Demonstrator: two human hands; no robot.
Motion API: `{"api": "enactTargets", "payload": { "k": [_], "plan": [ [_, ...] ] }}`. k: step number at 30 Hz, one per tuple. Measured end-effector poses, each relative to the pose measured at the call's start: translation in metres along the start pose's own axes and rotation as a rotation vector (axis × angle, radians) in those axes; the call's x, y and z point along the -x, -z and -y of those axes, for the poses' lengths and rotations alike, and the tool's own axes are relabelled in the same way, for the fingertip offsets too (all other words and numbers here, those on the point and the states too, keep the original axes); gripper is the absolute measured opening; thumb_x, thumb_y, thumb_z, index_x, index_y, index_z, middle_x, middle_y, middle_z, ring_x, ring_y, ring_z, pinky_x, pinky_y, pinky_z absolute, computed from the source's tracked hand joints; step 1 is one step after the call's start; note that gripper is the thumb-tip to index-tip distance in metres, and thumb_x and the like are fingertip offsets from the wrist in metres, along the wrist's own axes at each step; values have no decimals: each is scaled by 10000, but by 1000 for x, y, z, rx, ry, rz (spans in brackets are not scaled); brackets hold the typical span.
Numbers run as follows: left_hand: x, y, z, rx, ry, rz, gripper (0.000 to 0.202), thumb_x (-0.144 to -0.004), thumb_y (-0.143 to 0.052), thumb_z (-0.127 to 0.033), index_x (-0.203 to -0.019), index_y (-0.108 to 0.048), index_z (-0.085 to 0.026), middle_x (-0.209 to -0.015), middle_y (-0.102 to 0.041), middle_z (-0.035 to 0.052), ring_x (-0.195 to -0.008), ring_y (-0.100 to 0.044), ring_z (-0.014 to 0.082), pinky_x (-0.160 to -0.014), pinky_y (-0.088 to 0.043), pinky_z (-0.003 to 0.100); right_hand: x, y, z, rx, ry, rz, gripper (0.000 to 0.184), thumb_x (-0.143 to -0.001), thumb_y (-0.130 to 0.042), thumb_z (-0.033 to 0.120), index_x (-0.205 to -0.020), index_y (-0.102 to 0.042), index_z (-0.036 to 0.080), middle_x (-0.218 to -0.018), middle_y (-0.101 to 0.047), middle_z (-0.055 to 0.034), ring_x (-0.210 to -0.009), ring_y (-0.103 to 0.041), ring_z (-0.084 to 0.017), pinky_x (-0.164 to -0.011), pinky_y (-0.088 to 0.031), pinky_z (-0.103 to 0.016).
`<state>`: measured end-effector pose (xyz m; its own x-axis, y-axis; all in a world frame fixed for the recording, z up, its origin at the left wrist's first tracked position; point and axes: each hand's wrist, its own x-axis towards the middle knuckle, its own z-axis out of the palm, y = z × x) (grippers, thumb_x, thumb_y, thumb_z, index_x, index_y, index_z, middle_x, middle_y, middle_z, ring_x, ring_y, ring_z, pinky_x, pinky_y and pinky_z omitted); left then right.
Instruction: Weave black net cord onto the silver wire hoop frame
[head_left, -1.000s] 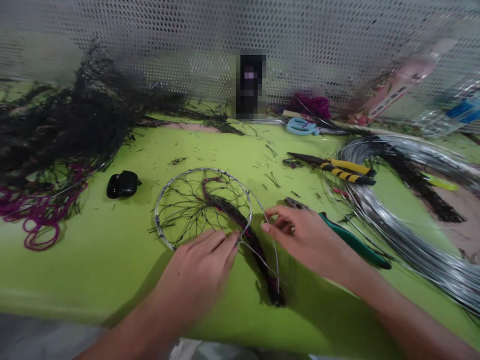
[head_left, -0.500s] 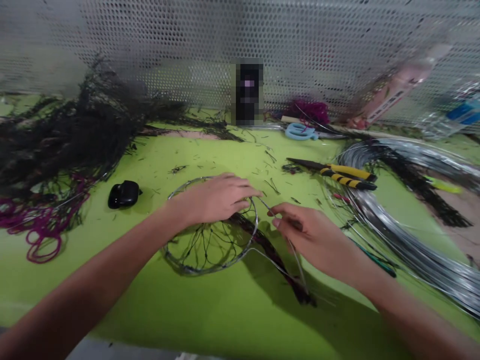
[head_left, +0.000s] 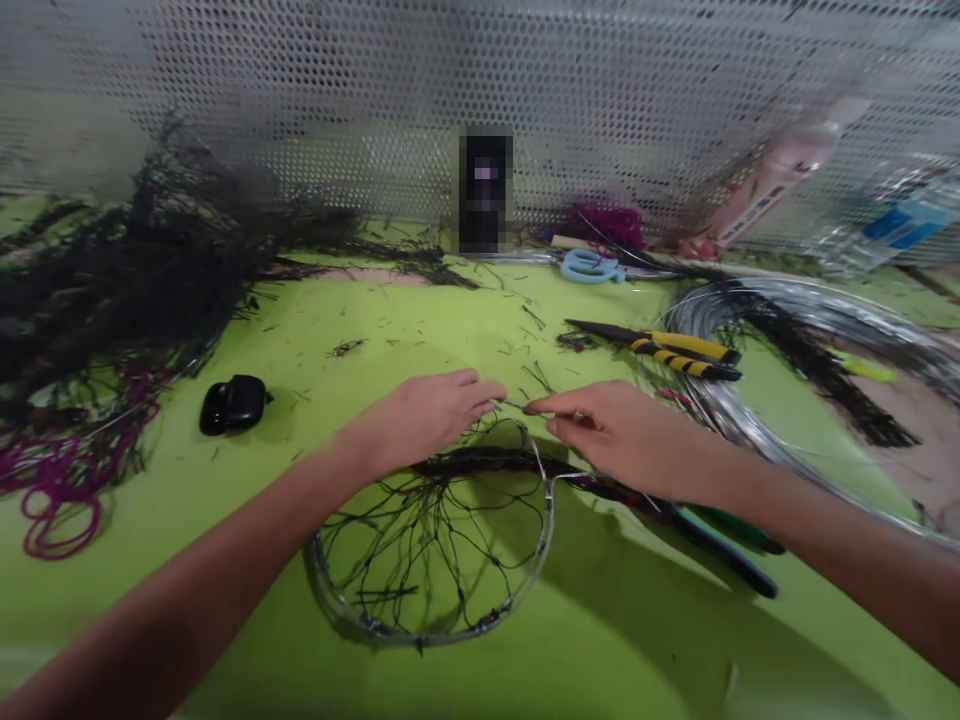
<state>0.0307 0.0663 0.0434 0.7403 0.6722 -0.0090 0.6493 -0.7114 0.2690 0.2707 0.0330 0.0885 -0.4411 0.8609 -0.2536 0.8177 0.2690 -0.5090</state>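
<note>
A ring of silvery wire point(head_left: 546, 525) with dark netting point(head_left: 442, 515) stretched across it is tilted above the green tabletop. My left hand point(head_left: 424, 415) closes its fingers on the far side of the ring. To its right, my right hand point(head_left: 630, 435) pinches a length of wire point(head_left: 514, 404) between thumb and fingers, close to the left fingertips. A dark bundle of gathered net point(head_left: 517, 460) runs across the ring and passes under my right hand. The right palm and part of the wire are hidden.
Yellow-and-black pliers point(head_left: 675, 352) lie beside a big coil of silvery wire point(head_left: 757, 430) on the right. A green-handled tool point(head_left: 739, 528) is partly under my right forearm. Blue-handled scissors point(head_left: 591, 266) lie at the back. Black netting point(head_left: 112, 290) and a black case point(head_left: 234, 403) are left.
The ring has tipped and come nearer, showing more of its netting. My right hand has moved closer to the left along the wire. The net bundle has swung up toward my right hand.
</note>
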Motion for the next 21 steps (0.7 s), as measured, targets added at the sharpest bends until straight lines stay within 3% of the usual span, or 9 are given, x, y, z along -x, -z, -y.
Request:
{"api": "enactTargets", "payload": {
  "k": [2, 5, 11, 15, 21],
  "plan": [
    [2, -3, 1, -38, -31, -10, 354, -1103, -344, -256, -1374, -568, -214, -1103, -682, 76, -887, -648, 185, -776, -474, 301, 2, -6, 3, 26, 11, -32, 325, -968, -458, 215, -1026, -778, 201, -838, -770, -58, -679, -638, -185, -622, -397, -301],
    [3, -6, 4, -97, -93, -20, 350, -1104, -345, -241, -1371, -571, -242, -1037, -684, 52, -841, -629, 178, -806, -448, 310, 7, -15, 3, 22, 21, -28, 295, -969, -470, 193, -962, -765, 197, -805, -752, -48, -650, -611, -177, -617, -371, -300],
    [0, -9, 6, -173, -203, -34, 347, -1109, -358, -394, -1253, -639, -252, -965, -661, 41, -762, -602, 173, -782, -415, 310, 15, -25, -2, -98, 30, 7, 304, -991, -437, 199, -990, -741, 204, -773, -699, -15, -636, -561, -161, -618, -375, -287],
    [-2, -10, 6, -165, -249, -53, 286, -1107, -396, -333, -1143, -658, -227, -914, -672, 26, -781, -618, 169, -772, -396, 302, 19, -33, -4, -236, -35, 16, 264, -985, -448, 244, -1104, -679, 195, -662, -605, 28, -541, -490, -149, -531, -360, -270],
    [-1, -5, 4, -114, -311, -58, 221, -1081, -478, -290, -1036, -673, -197, -939, -711, 33, -892, -615, 193, -769, -394, 310, 21, -37, -2, -460, -80, 64, 198, -930, -554, 303, -1037, -670, 183, -868, -713, -38, -704, -618, -164, -619, -472, -283]
  ]
}}
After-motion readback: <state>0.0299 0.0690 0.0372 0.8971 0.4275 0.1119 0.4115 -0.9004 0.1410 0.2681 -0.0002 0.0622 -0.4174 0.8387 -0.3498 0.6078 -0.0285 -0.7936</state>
